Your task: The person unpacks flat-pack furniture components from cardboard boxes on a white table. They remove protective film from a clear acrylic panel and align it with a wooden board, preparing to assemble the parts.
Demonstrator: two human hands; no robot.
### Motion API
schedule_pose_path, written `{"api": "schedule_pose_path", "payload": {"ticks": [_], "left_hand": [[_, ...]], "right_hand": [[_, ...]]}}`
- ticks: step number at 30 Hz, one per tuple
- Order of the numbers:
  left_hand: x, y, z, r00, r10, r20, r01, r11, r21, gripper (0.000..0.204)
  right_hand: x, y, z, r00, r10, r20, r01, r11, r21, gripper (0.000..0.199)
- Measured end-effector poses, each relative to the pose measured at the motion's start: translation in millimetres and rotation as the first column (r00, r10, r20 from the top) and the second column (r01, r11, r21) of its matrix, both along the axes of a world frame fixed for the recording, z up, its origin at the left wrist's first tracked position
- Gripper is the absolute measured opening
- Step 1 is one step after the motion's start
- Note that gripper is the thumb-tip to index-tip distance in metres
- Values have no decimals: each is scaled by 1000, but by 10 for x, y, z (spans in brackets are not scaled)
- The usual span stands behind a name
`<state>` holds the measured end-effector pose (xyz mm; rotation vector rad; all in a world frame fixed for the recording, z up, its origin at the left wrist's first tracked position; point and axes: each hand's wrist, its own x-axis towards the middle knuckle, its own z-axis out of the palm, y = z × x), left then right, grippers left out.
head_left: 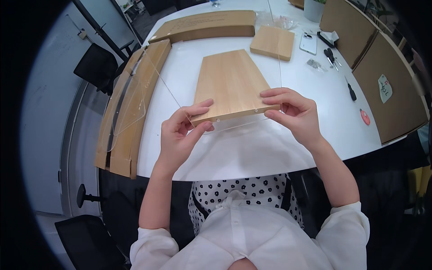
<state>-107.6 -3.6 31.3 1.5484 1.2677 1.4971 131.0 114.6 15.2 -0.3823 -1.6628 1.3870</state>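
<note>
A pale wooden board [231, 83] is held by its near end, its far end narrower in view. My left hand [180, 135] pinches the near left corner, fingers on top and thumb at the lower edge. My right hand [294, 114] grips the near right corner the same way. Two small whitish spots show on the near edge; I cannot tell whether they are holes or fittings. A clear plastic sheet [168, 85] runs along the left side, its edge meeting the board near my left fingers. Another thin clear edge [280, 67] rises at the right, by my right fingers.
A second wooden board [272, 42] lies far right, near a phone [308, 43]. Screwdrivers [331, 58], a black-handled screwdriver [351, 92], a small bag of hardware [316, 65] and a red round item [365, 117] follow. Cardboard [150, 81] flanks the left; a long box [209, 26] lies behind.
</note>
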Motion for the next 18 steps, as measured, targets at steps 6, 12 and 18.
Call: {"api": "schedule_pose_path", "payload": {"ticks": [6,12,18], "left_hand": [[92,-37,731,997,61,46,-62,998,31,14],[143,-88,1308,992,79,95,-78,997,-19,14],[-56,150,1462,986,66,155,-62,998,-28,12]], "right_hand": [[-34,-80,695,997,-52,-62,49,997,-58,23],[-74,-53,1224,999,-25,-23,21,989,-145,23],[-197,167,1474,999,-27,35,32,990,-137,23]]}}
